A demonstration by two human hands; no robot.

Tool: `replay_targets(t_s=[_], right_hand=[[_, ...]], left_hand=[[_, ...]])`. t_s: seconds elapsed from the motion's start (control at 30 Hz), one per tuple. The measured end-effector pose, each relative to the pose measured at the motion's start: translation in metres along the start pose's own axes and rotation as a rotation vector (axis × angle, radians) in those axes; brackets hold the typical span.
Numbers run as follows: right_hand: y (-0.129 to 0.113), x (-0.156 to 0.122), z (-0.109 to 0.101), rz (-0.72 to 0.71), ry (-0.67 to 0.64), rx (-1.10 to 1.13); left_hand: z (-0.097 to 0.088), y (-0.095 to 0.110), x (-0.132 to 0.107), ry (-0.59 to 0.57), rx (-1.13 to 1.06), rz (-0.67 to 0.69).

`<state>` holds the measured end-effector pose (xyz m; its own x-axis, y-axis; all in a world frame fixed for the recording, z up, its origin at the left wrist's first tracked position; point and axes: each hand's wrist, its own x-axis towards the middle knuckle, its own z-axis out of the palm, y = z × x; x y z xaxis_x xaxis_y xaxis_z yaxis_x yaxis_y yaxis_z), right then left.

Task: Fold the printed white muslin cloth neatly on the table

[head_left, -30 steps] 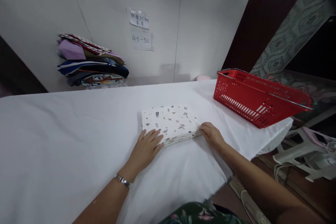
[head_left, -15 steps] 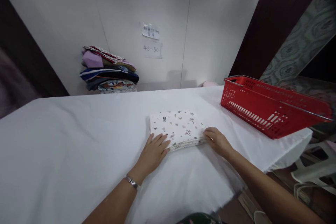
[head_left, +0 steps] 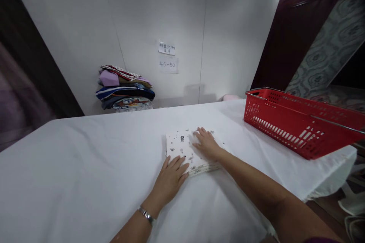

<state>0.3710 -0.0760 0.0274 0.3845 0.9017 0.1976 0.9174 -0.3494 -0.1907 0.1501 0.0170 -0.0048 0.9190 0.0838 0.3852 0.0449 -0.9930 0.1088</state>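
A folded white cloth with small printed motifs [head_left: 180, 145] lies on the white-covered table [head_left: 85, 167]. My left hand [head_left: 171, 176] rests flat at the cloth's near left corner, fingers stretched out over its edge. My right hand [head_left: 205, 143] lies flat on top of the cloth, fingers spread and pointing toward the wall. Neither hand grips anything.
A red plastic basket [head_left: 299, 121] with metal handles sits at the table's right end, near the edge. A stack of folded coloured fabrics [head_left: 124, 87] stands against the white wall behind the table. Two paper notes [head_left: 168, 57] are stuck on the wall.
My right hand has moved from the cloth's near right corner onto its top surface. My left hand stays at the near left corner. The view has tilted up slightly.
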Motion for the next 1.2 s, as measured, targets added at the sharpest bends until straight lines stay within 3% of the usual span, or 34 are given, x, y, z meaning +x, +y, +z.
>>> replay_targets(t_s=[0.1,0.2,0.4,0.53,0.63,0.73,0.9,1.03,1.2], right_hand=[[0.03,0.001,0.009,0.145,-0.102,-0.105],[0.047,-0.002,0.018,0.164,-0.134,-0.147],[0.05,-0.003,0.028,0.129,-0.103,-0.167],[0.051,-0.004,0.029,0.126,-0.072,-0.178],[0.052,-0.005,0.03,0.113,-0.055,-0.171],[0.05,-0.005,0.031,0.117,-0.057,-0.166],[0.049,-0.002,0.024,0.132,-0.108,-0.153],[0.046,0.01,0.013,0.131,-0.11,-0.102],[0.028,0.035,0.008,0.11,-0.058,-0.084]], left_hand=[[0.0,0.001,0.0,0.001,-0.028,-0.003],[-0.001,0.003,0.0,-0.021,-0.038,-0.012],[-0.002,0.005,-0.002,-0.032,-0.06,-0.035],[-0.014,0.009,0.002,-0.077,-0.144,-0.078],[-0.025,0.006,0.014,-0.003,-0.231,-0.235],[-0.029,-0.009,0.027,0.136,-0.278,-0.489],[-0.019,-0.039,0.04,0.139,-0.293,-0.892],[-0.011,-0.044,0.044,0.101,-0.326,-0.976],[-0.006,-0.039,0.05,0.113,-0.268,-0.969]])
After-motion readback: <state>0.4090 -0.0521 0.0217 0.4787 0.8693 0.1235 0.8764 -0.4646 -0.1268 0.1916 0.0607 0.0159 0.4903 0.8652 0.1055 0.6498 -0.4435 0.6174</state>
